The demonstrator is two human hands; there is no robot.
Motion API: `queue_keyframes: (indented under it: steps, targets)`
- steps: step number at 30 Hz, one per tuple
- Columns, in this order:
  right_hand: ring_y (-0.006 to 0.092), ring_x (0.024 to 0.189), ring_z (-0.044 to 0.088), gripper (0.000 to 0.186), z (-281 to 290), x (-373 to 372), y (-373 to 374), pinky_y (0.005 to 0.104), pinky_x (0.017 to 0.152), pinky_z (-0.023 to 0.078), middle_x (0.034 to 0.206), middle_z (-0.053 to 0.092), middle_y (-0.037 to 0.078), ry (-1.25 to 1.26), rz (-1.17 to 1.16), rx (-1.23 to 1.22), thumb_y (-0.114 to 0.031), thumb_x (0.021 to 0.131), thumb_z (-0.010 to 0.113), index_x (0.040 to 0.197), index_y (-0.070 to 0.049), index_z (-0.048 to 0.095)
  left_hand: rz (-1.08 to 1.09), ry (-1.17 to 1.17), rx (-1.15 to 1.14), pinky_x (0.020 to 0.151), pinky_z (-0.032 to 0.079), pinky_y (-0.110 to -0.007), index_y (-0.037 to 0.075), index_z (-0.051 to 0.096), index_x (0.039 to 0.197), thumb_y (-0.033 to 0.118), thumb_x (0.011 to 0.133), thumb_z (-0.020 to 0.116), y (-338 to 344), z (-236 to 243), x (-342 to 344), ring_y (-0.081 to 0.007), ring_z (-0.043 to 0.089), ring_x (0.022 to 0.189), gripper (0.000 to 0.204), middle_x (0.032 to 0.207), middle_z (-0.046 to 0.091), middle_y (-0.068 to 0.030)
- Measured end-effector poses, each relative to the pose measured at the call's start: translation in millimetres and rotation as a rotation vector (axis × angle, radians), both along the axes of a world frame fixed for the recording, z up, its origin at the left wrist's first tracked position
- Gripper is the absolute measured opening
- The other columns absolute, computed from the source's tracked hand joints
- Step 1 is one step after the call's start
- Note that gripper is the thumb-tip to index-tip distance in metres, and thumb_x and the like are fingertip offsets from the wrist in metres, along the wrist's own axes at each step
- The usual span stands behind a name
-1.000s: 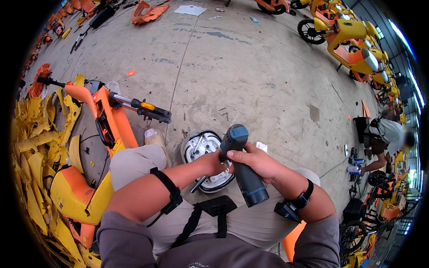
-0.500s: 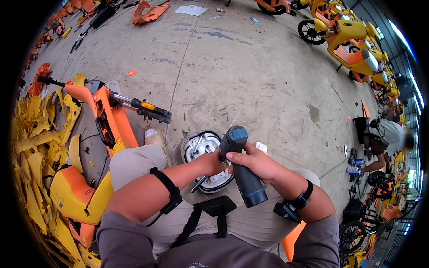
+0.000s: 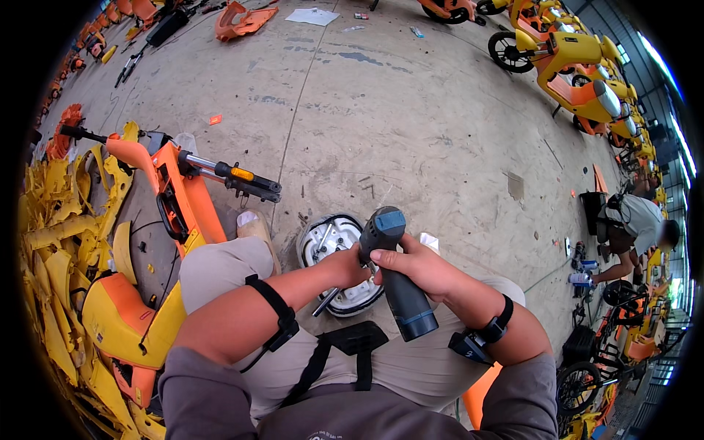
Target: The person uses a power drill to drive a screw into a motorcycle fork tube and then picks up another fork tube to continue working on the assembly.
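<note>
My right hand grips a dark grey cordless power tool, its thumb across the body and its blue-topped end pointing away from me. Beside that end, my left hand is curled against the tool, with fingertips mostly hidden behind it. Both hands are over a round white wheel hub with a black rim, lying on the floor between my legs. A metal bar lies across the hub's near left part, its end sticking out past the rim.
An orange-yellow scooter body lies at left beside piled yellow panels. Scooters stand at upper right. A crouching person works at right near spray cans and black parts. An orange panel lies ahead.
Compared with a second ago, the near end of the power tool has shifted very slightly left. My hands are otherwise in almost the same place.
</note>
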State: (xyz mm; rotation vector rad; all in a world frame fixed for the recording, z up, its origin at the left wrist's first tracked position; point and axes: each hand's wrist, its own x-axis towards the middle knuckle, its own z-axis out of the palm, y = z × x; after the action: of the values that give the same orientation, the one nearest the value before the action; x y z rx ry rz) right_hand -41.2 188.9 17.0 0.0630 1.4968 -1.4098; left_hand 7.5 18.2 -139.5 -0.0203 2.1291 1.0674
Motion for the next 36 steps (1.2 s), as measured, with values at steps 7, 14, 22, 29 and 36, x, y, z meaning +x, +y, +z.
queue_keyframes:
  steps: [7,14,22,29,36]
  targets:
    - [0.0136,0.076,0.063,0.074,-1.7,0.2,0.1,0.0295,0.069,0.054,0.084,0.065,0.009,0.021,0.018,-0.012,-0.037,0.088,0.074,0.133,0.006,0.035,0.001,-0.021,-0.002,0.087,0.051,-0.041,0.014,0.067,0.103,0.034,0.086,0.062,0.5,0.5,-0.4,-0.0319,0.066,0.101,0.027,0.104,0.07,-0.0134]
    - [0.0134,0.077,0.063,0.076,-5.1,0.4,0.3,0.0291,0.069,0.053,0.084,0.065,0.008,0.04,0.025,-0.023,-0.038,0.088,0.073,0.135,0.007,0.034,0.011,0.078,0.024,0.087,0.051,-0.039,0.015,0.069,0.094,0.029,0.087,0.06,1.2,-13.4,2.9,-0.0288,0.067,0.098,0.018,0.098,0.071,-0.0087]
    - [0.0138,0.077,0.063,0.08,-5.8,0.3,1.2,0.0298,0.069,0.053,0.086,0.064,0.009,0.039,0.037,0.0,-0.04,0.087,0.074,0.137,0.006,0.033,-0.006,0.079,-0.023,0.087,0.051,-0.041,0.017,0.07,0.092,0.031,0.086,0.059,1.7,2.4,1.7,-0.03,0.067,0.099,0.019,0.098,0.071,-0.0095]
    - [0.0137,0.077,0.063,0.08,-2.1,0.7,-0.8,0.0296,0.068,0.053,0.085,0.064,0.009,0.038,0.044,0.005,-0.041,0.087,0.074,0.137,0.006,0.032,0.008,0.089,0.023,0.085,0.051,-0.04,0.016,0.069,0.09,0.028,0.086,0.06,0.8,-14.2,3.3,-0.03,0.067,0.097,0.016,0.097,0.071,-0.0095]
    - [0.0137,0.076,0.063,0.079,-4.4,1.7,-0.1,0.0293,0.068,0.053,0.085,0.064,0.009,0.037,0.032,-0.001,-0.04,0.087,0.074,0.136,0.006,0.033,0.015,0.087,-0.009,0.085,0.051,-0.041,0.014,0.069,0.096,0.031,0.082,0.066,0.3,-4.9,3.0,-0.0326,0.067,0.099,0.022,0.101,0.071,-0.0134]
